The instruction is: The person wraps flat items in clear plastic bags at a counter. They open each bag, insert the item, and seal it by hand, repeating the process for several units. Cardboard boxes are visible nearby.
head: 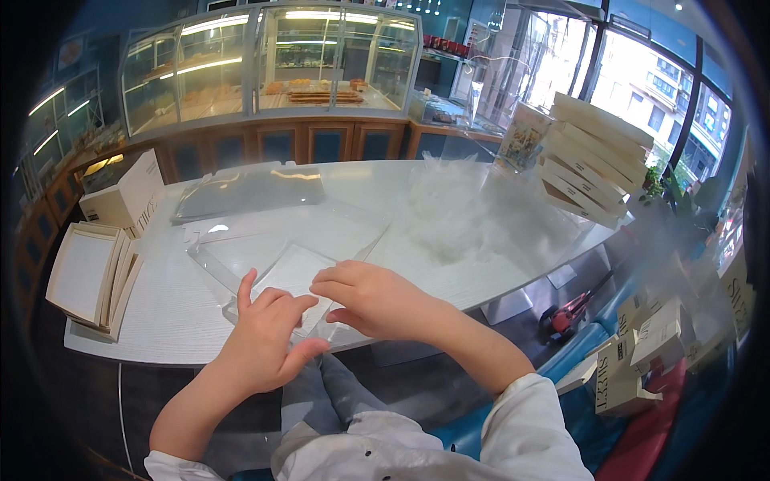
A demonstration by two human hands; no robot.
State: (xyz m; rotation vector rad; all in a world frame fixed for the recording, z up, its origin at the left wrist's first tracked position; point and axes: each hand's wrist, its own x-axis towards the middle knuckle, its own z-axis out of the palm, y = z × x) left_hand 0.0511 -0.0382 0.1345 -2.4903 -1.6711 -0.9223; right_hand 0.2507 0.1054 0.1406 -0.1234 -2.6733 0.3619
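A clear plastic sheet with creased edges (212, 264) lies on the white table (162, 288) before me, partly under my hands. My left hand (274, 330) is over its near part, index finger raised and thumb spread. My right hand (355, 297) is beside it on the right, fingers bent over the plastic's near right edge. Whether either hand grips the plastic cannot be told. Behind it lies a stack of clear plastic sheets (249, 195). A bundle of clear plastic (451, 210) sits farther right, its outline blurred.
Nested cream boxes (87, 276) and an upright cream box (123, 195) stand at the left. More cream boxes (592, 159) are stacked at the back right. Several cardboard boxes (619, 373) rest on the seat at right. Glass display cases (337, 60) stand beyond the table.
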